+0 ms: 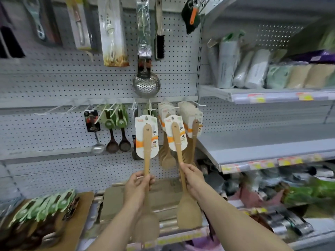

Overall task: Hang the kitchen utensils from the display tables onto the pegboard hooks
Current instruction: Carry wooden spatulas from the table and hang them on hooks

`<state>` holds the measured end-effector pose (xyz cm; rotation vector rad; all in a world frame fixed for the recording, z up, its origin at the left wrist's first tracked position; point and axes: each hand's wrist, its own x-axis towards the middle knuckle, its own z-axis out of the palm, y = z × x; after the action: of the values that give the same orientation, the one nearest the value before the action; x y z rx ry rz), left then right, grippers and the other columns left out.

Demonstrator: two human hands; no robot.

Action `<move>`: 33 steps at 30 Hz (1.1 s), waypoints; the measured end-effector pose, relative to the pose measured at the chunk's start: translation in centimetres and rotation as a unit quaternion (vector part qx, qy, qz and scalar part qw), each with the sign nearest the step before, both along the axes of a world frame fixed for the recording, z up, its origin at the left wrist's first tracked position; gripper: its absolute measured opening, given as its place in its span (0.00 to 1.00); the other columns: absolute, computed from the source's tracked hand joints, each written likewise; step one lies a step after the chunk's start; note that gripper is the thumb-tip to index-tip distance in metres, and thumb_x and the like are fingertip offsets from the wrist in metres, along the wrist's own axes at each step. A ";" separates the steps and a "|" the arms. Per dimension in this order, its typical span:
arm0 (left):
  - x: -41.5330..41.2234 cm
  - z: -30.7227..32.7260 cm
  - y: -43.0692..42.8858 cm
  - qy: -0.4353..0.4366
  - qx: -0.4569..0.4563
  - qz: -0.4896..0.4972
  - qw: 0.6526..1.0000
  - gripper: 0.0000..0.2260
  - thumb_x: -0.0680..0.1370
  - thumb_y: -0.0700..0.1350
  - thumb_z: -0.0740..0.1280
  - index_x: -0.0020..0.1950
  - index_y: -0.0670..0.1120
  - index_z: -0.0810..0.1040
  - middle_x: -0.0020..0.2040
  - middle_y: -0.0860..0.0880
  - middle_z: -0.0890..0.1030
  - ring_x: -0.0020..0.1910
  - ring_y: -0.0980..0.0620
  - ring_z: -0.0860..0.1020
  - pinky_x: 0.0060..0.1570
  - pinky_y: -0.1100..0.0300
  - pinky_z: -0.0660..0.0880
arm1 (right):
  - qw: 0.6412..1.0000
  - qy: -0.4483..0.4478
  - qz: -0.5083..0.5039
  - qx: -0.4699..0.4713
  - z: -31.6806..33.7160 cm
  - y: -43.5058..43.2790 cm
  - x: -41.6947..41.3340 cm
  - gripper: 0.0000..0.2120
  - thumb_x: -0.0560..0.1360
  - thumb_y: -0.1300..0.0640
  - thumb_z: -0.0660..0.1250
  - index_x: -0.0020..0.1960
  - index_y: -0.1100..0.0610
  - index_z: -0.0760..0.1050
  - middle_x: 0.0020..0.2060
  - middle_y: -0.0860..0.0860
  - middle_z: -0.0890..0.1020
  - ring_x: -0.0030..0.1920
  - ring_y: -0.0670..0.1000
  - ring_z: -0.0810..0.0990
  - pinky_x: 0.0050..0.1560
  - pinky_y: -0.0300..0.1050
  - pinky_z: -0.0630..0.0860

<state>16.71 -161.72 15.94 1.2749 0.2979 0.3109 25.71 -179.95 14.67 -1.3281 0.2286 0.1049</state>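
Each hand grips a carded wooden spatula by the handle, blade down. The left hand (138, 185) curls its fingers round the left spatula (147, 140), the right hand (193, 179) round the right spatula (176, 138). Both cards are raised against the pegboard (54, 84), just below the hooks (134, 108); neither looks threaded on yet. Bunches of hung spatulas (190, 113) and a few ladles (112, 140) are up already. Several hooks to the left are bare, and a pile (45, 209) of green-carded utensils lies on the table (87, 198), so plenty seems left.
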 end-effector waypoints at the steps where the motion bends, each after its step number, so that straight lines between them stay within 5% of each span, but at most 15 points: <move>1: 0.3 0.0 -0.2 -0.002 0.002 -0.001 1.000 0.05 0.78 0.36 0.69 0.54 0.41 0.78 0.45 0.41 0.86 0.47 0.45 0.84 0.54 0.48 0.79 | 1.000 -0.003 0.000 0.000 -0.2 0.0 0.6 0.10 0.78 0.51 0.71 0.52 0.58 0.83 0.42 0.54 0.82 0.44 0.53 0.79 0.44 0.46 0.80; 5: 1.5 0.3 -0.6 -0.005 0.004 0.001 1.000 0.06 0.78 0.35 0.68 0.54 0.41 0.78 0.46 0.42 0.87 0.48 0.46 0.85 0.54 0.50 0.80 | 1.000 -0.002 0.000 -0.018 -1.0 0.0 3.1 0.10 0.77 0.49 0.73 0.50 0.56 0.83 0.46 0.53 0.86 0.51 0.55 0.82 0.60 0.54 0.80; 13: 5.4 -0.5 -0.6 -0.002 -0.013 -0.001 1.000 0.06 0.78 0.35 0.68 0.55 0.38 0.77 0.47 0.42 0.86 0.50 0.44 0.85 0.58 0.48 0.78 | 0.999 -0.010 0.026 -0.021 -1.8 0.1 7.2 0.10 0.76 0.47 0.72 0.48 0.54 0.84 0.44 0.52 0.86 0.51 0.56 0.82 0.60 0.55 0.79; 18: 7.6 -1.0 -0.5 -0.001 -0.019 0.000 1.000 0.06 0.78 0.35 0.68 0.55 0.38 0.77 0.47 0.41 0.86 0.49 0.44 0.85 0.57 0.48 0.78 | 0.998 -0.029 0.056 -0.006 -2.0 0.4 9.4 0.11 0.78 0.49 0.71 0.50 0.57 0.84 0.39 0.53 0.83 0.44 0.54 0.79 0.50 0.50 0.78; 26: 9.6 -1.6 -0.2 0.007 -0.024 -0.014 1.000 0.05 0.79 0.34 0.67 0.54 0.38 0.76 0.48 0.40 0.86 0.49 0.45 0.85 0.56 0.51 0.78 | 0.998 -0.026 0.058 0.015 -4.7 -0.1 10.2 0.09 0.76 0.50 0.73 0.51 0.54 0.85 0.50 0.56 0.87 0.57 0.60 0.83 0.65 0.59 0.77; 33: 10.2 -1.7 -0.2 0.014 -0.038 -0.021 0.999 0.05 0.78 0.33 0.67 0.54 0.39 0.76 0.48 0.40 0.86 0.49 0.45 0.85 0.56 0.52 0.78 | 0.993 -0.019 0.068 0.090 -3.2 1.0 11.5 0.07 0.76 0.54 0.72 0.51 0.57 0.83 0.42 0.52 0.86 0.47 0.52 0.83 0.53 0.48 0.77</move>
<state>26.93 -161.91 14.21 1.2100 0.3045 0.2433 37.22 -178.99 11.46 -1.1644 0.0941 0.2104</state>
